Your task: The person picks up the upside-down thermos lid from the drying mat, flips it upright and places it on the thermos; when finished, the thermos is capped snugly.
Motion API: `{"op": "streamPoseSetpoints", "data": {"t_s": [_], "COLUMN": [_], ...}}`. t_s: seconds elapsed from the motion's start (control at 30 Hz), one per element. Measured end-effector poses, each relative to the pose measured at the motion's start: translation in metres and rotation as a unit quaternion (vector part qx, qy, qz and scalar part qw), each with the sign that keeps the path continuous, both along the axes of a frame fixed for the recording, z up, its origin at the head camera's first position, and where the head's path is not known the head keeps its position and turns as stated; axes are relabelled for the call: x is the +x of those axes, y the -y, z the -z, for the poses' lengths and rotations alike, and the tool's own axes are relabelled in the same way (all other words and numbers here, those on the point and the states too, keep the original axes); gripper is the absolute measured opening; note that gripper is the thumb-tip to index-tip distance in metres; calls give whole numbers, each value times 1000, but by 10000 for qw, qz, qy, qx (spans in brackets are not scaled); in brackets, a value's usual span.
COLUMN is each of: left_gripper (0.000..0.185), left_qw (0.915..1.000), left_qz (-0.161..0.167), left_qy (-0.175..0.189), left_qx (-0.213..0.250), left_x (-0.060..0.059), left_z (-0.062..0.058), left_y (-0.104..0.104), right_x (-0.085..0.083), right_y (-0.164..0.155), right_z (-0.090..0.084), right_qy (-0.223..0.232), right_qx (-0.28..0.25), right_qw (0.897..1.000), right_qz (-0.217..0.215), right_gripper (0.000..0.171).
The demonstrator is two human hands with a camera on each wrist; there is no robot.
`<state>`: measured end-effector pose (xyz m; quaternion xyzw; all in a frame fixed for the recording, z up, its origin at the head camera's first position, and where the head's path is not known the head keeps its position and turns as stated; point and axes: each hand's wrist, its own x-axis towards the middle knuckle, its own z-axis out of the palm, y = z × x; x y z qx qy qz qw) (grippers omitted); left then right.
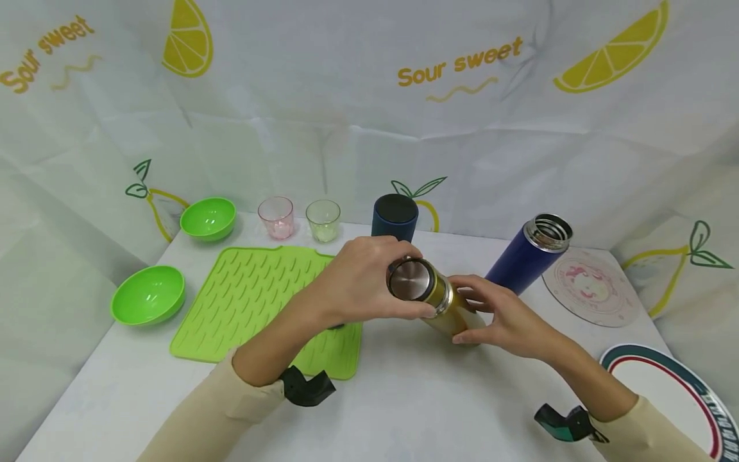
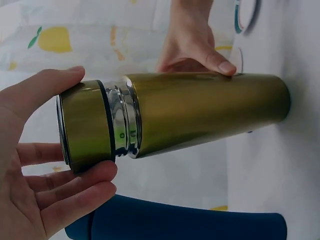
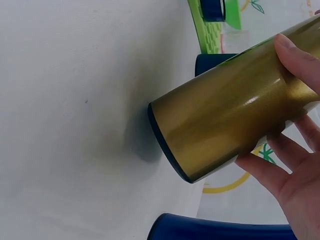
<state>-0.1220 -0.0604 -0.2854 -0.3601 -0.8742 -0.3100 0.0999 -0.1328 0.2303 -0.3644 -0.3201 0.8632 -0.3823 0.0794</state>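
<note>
In the head view a gold thermos (image 1: 453, 316) tilts over the table's middle. My left hand (image 1: 360, 282) grips its lid (image 2: 86, 127) with thumb and fingers spread round the sides. Between lid and body the left wrist view reveals the steel neck (image 2: 131, 117). My right hand (image 1: 510, 321) holds the body, thumb on one side and fingers on the other. Right of it stands a dark blue thermos (image 1: 522, 260) with its steel mouth uncovered. Behind my left hand is a navy thermos (image 1: 395, 221) with its top on, partly hidden.
At left lies a green ridged mat (image 1: 248, 301), with a dark blue cap (image 3: 214, 9) on it. Two green bowls (image 1: 147, 296) and two small glasses (image 1: 323, 221) stand around it. A pink-printed round mat (image 1: 594, 289) and a rimmed plate (image 1: 658, 391) lie at right.
</note>
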Motion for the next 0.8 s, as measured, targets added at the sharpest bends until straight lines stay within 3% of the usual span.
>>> {"op": "streamPoseSetpoints", "data": {"t_s": [0.13,0.3,0.47,0.67,0.8], "left_gripper": [50,56,63,60,60], "left_qw": [9999,9996,9977,9916,9901], "left_qz": [-57,19,460,1164,1288], "left_qy": [100,-37,38,251,379], "left_qx": [-128,-286,-492,-510,-399], "left_x": [0,-2,-3,-6,-7], "left_z": [3,4,0,-4,-4], "left_y": [-6,-8,-4,2,4], "right_x": [-1,-1,-2,-3,-4], "right_y": [0,-1,-2,0,-1], "right_z": [0,-1,-1,-2,0], "right_qy": [-12,-10,-11,-29,-23], "right_qx": [-50,-81,-100,-60,-73], "right_qw": [9999,9999,9998,9997,9996], "right_qz": [-102,-129,-176,-241,-278], "right_gripper": [81,83,83,82,83]}}
